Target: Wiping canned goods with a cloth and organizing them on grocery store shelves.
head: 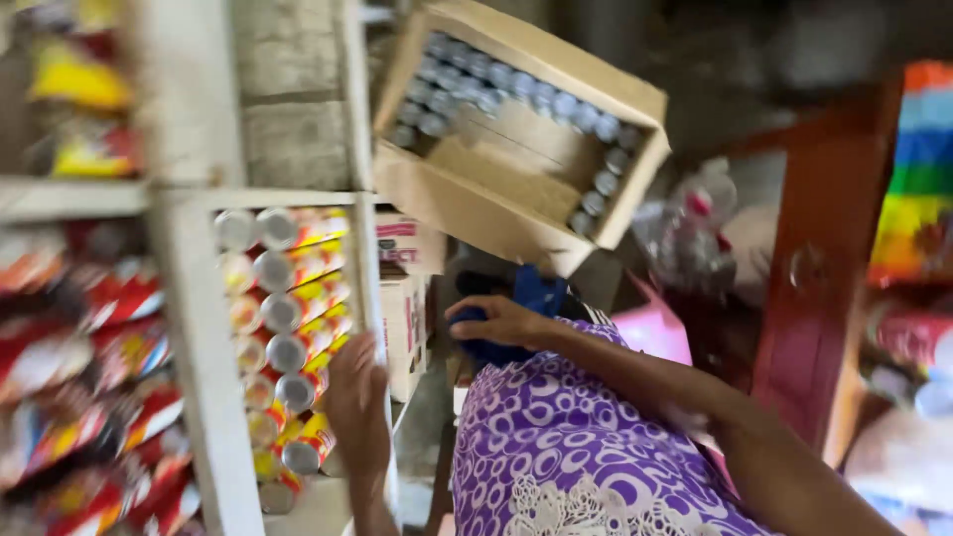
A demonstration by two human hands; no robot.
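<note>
The left hand point(357, 405) is reaching up from six o'clock, back toward the camera, fingers loosely together. The right hand point(501, 320) is lying toward nine o'clock, fingers curled, its bare forearm entering from four o'clock.

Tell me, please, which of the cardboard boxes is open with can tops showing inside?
The tilted brown cardboard box at the top; the white printed boxes below it appear shut.

Wearing a purple garment point(556, 437) patterned with white circles, showing white lace trim at the lower edge, baring both forearms.
</note>
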